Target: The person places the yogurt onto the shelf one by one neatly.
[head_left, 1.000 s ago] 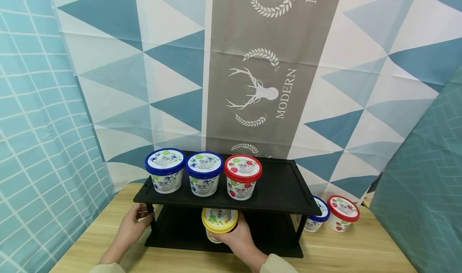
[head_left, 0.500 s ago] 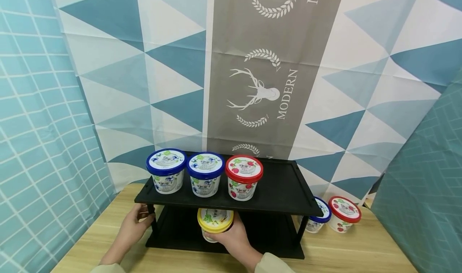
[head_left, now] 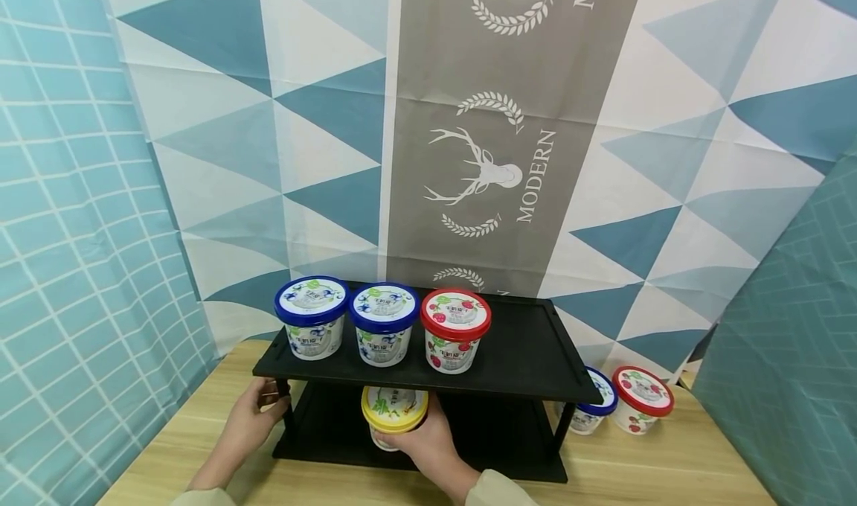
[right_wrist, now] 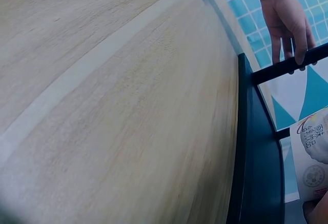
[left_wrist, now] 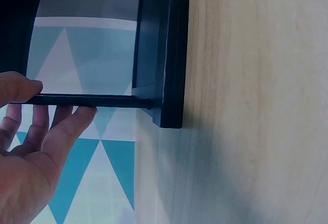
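Note:
My right hand (head_left: 435, 446) grips a white paper tub with a yellow lid (head_left: 395, 408), tilted slightly, at the front of the lower tier of a black two-tier rack (head_left: 522, 342). The tub's printed side (right_wrist: 315, 152) shows at the edge of the right wrist view, where only a bit of that hand appears. With thumb on one side and fingertips on the other, my left hand (head_left: 248, 420) holds the rack's front left post (left_wrist: 97, 101). On the upper tier stand two blue-lidded tubs (head_left: 312, 316) (head_left: 384, 324) and a red-lidded tub (head_left: 455, 330).
Right of the rack, a blue-lidded tub (head_left: 589, 409), partly hidden by it, stands beside another red-lidded tub (head_left: 641, 398) on the wooden table (head_left: 636, 469). Patterned cloth (head_left: 495, 156) hangs behind. The upper tier's plate overhangs the right hand's tub.
The right hand has carried the yellow-lidded tub a short way left along the lower tier. The left hand keeps its hold on the post. The head view has shifted slightly.

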Demonstrator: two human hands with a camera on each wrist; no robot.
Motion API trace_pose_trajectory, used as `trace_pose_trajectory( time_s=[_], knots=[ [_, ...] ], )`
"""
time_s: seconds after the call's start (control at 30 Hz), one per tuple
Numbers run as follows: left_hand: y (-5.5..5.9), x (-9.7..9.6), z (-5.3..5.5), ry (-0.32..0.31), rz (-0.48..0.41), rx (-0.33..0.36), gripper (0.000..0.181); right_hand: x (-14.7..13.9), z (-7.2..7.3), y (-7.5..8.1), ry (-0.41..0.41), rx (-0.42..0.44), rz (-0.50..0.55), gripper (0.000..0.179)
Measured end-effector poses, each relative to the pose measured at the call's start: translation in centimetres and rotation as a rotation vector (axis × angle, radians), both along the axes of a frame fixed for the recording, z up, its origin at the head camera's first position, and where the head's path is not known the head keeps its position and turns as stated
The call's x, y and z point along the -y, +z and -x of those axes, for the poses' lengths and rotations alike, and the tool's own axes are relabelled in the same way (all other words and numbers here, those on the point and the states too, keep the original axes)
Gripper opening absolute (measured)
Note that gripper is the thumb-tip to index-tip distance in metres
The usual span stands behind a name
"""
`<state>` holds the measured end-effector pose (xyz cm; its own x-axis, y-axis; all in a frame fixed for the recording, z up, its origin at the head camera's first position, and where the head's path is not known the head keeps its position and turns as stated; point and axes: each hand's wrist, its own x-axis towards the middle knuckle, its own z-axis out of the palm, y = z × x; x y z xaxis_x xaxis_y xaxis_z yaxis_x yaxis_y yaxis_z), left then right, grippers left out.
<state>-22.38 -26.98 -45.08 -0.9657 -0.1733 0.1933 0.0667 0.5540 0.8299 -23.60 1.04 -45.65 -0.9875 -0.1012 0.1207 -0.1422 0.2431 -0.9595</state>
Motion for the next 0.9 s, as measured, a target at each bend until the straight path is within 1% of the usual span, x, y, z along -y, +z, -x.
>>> trace_pose_trajectory(
  time_s=[0.13, 0.33, 0.53, 0.7, 0.9],
  knots=[
    [0.0, 0.1, -0.2, 0.007, 0.003, 0.003, 0.034, 0.4, 0.0, 0.0, 0.000, 0.008, 0.004, 0.097],
    [0.2, -0.1, -0.3, 0.005, -0.006, 0.016, 0.034, 0.7, -0.3, 0.2, -0.019, 0.007, -0.021, 0.096],
    [0.3, -0.2, -0.4, 0.009, -0.003, -0.002, 0.034, 1.1, -0.1, 0.2, -0.029, 0.014, -0.027, 0.097],
    [0.3, -0.3, -0.4, 0.009, 0.002, -0.011, 0.035, 1.4, 0.1, 0.1, -0.048, -0.005, -0.031, 0.099],
    [0.0, -0.2, -0.4, 0.013, 0.009, -0.039, 0.034, 2.1, 0.3, -0.1, -0.066, -0.018, -0.036, 0.098]
  ],
)
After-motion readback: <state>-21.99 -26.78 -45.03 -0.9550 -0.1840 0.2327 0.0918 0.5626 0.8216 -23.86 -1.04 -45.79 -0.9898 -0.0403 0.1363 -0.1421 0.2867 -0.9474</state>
